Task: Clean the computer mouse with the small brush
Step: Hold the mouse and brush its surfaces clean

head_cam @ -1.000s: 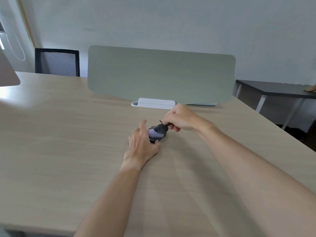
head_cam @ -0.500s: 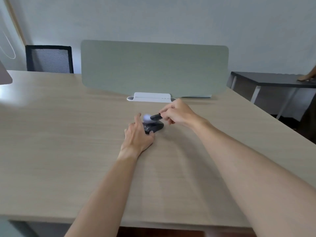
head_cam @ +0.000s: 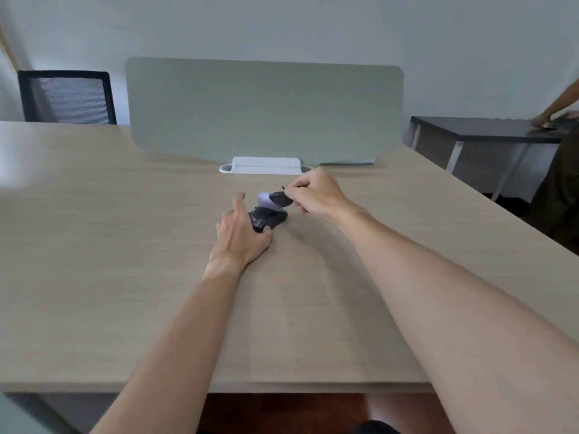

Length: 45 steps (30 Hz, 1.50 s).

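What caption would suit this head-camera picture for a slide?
Left hand steadies a black mouse on the desk while the right hand holds a small brush above it.

One head-worn view — looking forward and down across the desk (head_cam: 125, 245).

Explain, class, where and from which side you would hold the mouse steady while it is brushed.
Grip the mouse by its near end and flanks, coming from the left, as the left hand does. It lies flat on the desk, leaving its top free for the brush in the right hand.
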### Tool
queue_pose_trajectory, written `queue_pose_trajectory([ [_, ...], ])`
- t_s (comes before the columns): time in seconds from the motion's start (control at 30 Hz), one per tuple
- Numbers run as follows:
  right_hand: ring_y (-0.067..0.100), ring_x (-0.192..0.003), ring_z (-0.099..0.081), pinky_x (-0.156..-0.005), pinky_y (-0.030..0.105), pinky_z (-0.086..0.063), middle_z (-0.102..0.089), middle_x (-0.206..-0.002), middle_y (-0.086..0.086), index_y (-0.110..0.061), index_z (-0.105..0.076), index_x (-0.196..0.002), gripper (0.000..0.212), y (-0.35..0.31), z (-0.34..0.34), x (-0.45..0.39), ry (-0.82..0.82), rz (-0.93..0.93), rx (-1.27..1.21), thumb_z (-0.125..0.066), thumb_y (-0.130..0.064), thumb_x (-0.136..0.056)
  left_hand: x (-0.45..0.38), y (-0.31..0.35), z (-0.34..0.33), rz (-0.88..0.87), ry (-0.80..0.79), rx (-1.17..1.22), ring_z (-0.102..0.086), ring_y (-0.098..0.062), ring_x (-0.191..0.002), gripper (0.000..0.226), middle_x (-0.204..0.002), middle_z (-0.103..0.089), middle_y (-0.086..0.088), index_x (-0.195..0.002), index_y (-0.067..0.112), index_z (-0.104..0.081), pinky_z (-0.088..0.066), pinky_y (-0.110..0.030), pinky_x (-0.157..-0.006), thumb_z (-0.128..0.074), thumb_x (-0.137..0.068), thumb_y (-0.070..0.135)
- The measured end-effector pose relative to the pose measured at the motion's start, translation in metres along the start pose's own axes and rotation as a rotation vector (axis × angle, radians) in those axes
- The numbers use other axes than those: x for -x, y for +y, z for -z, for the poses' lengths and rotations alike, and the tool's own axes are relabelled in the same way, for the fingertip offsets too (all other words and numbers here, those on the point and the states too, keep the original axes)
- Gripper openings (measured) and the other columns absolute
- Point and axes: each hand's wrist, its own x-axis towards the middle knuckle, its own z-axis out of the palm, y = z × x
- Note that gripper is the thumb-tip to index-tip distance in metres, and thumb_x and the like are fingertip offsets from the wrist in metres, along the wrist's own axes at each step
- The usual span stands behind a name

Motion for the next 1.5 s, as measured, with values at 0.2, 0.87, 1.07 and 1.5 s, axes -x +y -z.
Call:
queue_pose_trajectory([
  [0.2,0.016,-0.061,-0.042,-0.055,0.028,-0.036,-0.049,-0.064,0.005,0.011,-0.069,-0.083,0.026,-0.011,-0.004,0.003,-0.171,0.059,0.139,-0.060,-0.012,-0.075,0.000,-0.002,0.001,0.026,-0.020,0.035,-0.054,-0.037,-0.113,0.087,-0.112,-0.065,-0.012,-0.144,0.010,-0.025,-0.042,-0.045,-0.096,-0.070,-0.072,0.032],
  [0.87,0.019,-0.056,-0.026,-0.051,0.028,-0.023,-0.032,-0.047,0.000,-0.016,-0.045,-0.043,0.036,-0.043,-0.014,0.010,-0.149,0.216,0.154,-0.059,-0.008,-0.076,0.005,0.005,0.005,0.042,0.038,0.063,-0.053,-0.031,-0.119,0.098,-0.115,-0.068,-0.001,-0.146,0.011,-0.022,-0.037,-0.038,-0.090,-0.076,-0.070,0.043],
  [1.07,0.019,-0.059,-0.028,-0.056,0.032,-0.024,-0.036,-0.059,0.007,0.009,-0.058,-0.065,0.027,-0.046,-0.011,0.009,-0.278,0.130,0.245,-0.061,-0.017,-0.069,0.002,0.002,0.002,0.062,0.040,0.039,-0.055,-0.033,-0.115,0.099,-0.109,-0.067,-0.006,-0.146,0.011,-0.023,-0.033,-0.036,-0.084,-0.076,-0.068,0.043],
  [1.5,0.022,-0.046,-0.051,-0.048,0.023,-0.040,-0.055,-0.056,0.012,-0.005,-0.061,-0.057,0.016,-0.036,0.000,0.003,-0.164,0.022,0.110,-0.060,-0.010,-0.072,0.005,0.003,0.004,0.061,0.017,-0.010,-0.053,-0.029,-0.117,0.083,-0.120,-0.060,-0.004,-0.133,0.015,-0.042,-0.038,-0.040,-0.093,-0.069,-0.065,0.054],
])
